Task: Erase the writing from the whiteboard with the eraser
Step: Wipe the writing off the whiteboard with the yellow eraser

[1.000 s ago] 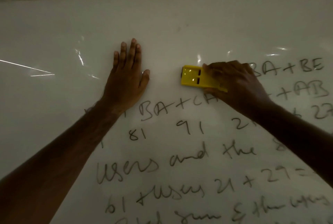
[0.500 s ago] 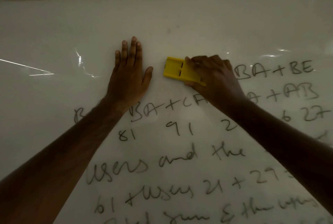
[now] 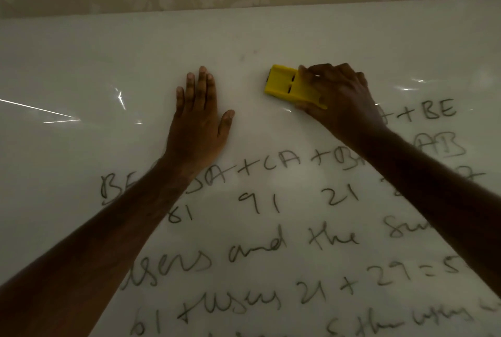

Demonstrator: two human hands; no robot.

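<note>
One whiteboard (image 3: 81, 65), one yellow eraser (image 3: 287, 84) and two bare hands were in view. The left hand (image 3: 198, 125) lay flat on the board, fingers straight and together, thumb spread to the side, its forearm reaching in from the lower left. The right hand (image 3: 339, 98) gripped the eraser, fingers curled over its near end, its arm coming in from the lower right. The eraser sat against the board, just right of the left hand and apart from it. Dark writing (image 3: 271, 166) filled the board below both hands; the part above them was bare.
</note>
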